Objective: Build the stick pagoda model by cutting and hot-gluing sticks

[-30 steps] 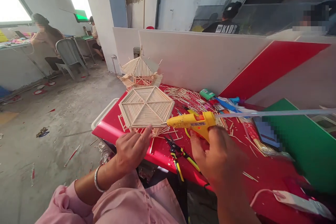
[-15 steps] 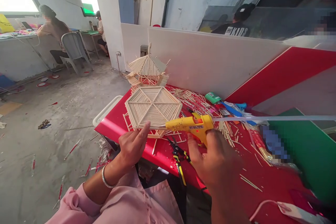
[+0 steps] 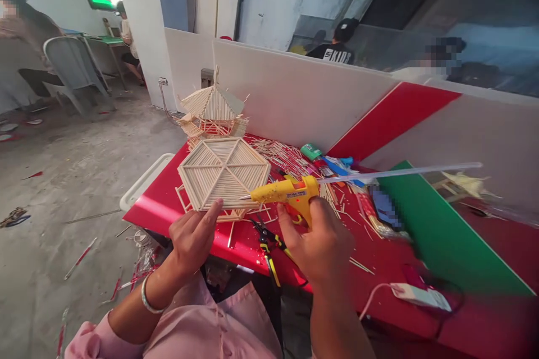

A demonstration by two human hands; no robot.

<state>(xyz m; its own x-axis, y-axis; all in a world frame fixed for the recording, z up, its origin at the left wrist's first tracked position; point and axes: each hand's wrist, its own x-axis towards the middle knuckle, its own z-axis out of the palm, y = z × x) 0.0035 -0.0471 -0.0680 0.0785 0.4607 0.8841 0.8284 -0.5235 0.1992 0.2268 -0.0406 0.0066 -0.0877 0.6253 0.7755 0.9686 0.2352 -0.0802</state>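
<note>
A yellow hot glue gun (image 3: 282, 191) is gripped in my right hand (image 3: 322, 241), with a long clear glue stick (image 3: 400, 171) running out of its back. Its nozzle points left, over the front right part of a hexagonal stick panel (image 3: 225, 167). This panel is made of thin wooden sticks, with ribs meeting at its middle, and it lies on a stick frame. My left hand (image 3: 191, 238) is closed at the panel's front edge, its thumb against the rim and its lower fingers partly hidden. Whether the nozzle touches the wood, I cannot tell.
Behind the panel stands a stick pagoda model (image 3: 214, 106) on the red table (image 3: 155, 190). Loose sticks (image 3: 282, 154) lie to its right. Black-and-yellow pliers (image 3: 269, 252) rest near the front edge. A green board (image 3: 446, 230) and a white power strip (image 3: 421, 296) are at right.
My view has turned to the right, so everything sits further left in the picture. The hands keep their holds, and the glue gun stays close to the panel's front right edge.
</note>
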